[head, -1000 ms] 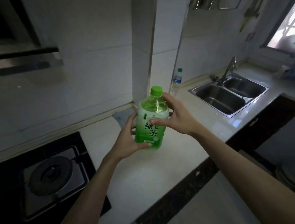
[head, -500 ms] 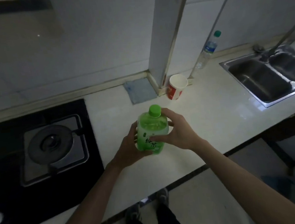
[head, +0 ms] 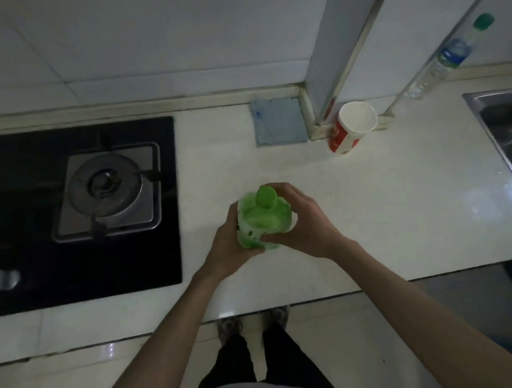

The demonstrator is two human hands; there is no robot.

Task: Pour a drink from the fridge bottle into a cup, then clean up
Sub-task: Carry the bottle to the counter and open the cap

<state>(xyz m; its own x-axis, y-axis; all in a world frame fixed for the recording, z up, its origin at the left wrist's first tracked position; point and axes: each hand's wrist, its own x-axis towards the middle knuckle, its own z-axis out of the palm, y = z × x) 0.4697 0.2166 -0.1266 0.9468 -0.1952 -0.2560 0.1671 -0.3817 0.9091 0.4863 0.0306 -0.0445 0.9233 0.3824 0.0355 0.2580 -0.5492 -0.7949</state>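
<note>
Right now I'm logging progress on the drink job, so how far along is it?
Done: the green plastic tea bottle is out and at the white countertop. In hand: the left hand and right hand both grip it, and its green screw cap is on. Left: uncapping, pouring into the red-and-white paper cup, which looks empty, then cleaning up.

Green bottle (head: 264, 220) upright, cap on (gripped both sides), red paper cup (head: 352, 127) upright, well apart
</note>
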